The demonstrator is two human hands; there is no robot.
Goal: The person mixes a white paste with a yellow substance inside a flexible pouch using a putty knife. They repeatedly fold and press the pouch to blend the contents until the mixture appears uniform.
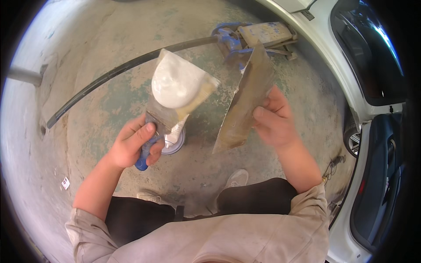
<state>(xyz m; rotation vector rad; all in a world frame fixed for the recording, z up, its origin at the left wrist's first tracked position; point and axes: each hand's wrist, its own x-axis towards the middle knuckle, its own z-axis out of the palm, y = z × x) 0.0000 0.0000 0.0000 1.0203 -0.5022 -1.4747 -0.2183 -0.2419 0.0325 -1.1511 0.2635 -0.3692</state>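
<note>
My left hand (133, 142) is wrapped round the blue handle of a putty knife (164, 116). A thick, smooth mound of white filler (175, 83) lies on its wide blade, whose edges carry yellowish residue. In my right hand (274, 120) a thin, brown-stained flat plate (245, 103) is pinched between thumb and fingers, tilted on edge, with a ragged whitish left rim. The plate and the putty knife are apart. Under the putty knife, a white tube (174, 135) rests on a round can lid (174, 149), both partly hidden by my hand and the blade.
A blue floor jack (245, 37) stands ahead, its long black handle (127, 65) stretching to the left over the worn concrete floor. On the right is a white car (337, 87) with its door (377, 184) open. A small white card (65, 183) lies at left.
</note>
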